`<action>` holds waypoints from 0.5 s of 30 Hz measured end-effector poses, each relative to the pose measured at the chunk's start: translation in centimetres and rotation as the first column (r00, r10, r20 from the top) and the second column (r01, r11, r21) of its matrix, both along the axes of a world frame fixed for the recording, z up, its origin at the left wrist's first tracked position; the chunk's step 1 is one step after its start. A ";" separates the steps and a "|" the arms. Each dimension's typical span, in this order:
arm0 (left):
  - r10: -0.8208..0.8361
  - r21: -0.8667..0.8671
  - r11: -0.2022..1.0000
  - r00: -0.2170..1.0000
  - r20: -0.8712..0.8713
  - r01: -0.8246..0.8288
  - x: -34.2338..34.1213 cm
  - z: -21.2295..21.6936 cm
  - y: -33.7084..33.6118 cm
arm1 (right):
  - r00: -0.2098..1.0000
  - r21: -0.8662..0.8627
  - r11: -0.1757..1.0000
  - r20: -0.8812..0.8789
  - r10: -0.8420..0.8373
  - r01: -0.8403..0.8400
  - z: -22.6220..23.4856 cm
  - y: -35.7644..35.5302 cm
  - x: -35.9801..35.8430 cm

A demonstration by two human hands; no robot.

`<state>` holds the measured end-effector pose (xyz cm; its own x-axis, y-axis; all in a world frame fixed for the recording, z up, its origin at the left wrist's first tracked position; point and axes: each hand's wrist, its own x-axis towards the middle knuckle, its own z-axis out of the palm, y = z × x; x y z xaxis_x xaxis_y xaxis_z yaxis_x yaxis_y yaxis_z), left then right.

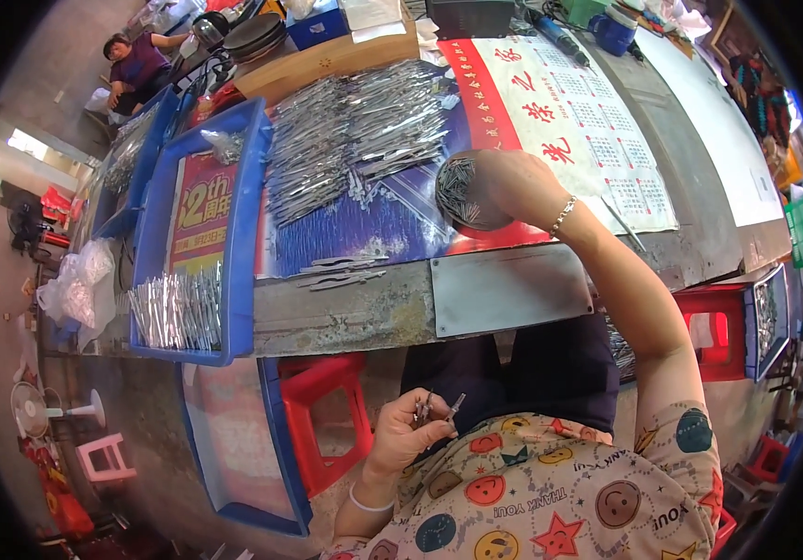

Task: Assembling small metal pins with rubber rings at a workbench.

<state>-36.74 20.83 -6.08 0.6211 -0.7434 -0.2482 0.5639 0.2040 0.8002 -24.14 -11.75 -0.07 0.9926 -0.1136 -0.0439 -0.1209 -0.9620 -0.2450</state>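
Left hand (409, 434): pinching small parts (423, 411)
Right hand (518, 187): at bowl (488, 210), grip unclear
Strips (397, 117): piled left of right hand

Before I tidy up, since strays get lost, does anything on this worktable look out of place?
Slightly: a few slim metal strips lie loose toward the near edge of the worktable, apart from the large silvery pile beyond them, so they look like strays.
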 end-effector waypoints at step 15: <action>0.137 -0.011 0.991 0.988 0.070 -0.137 -1.0 0.9 -2.3 | 0.983 0.910 0.412 0.117 -0.139 -0.050 2.2 0.4 -7.1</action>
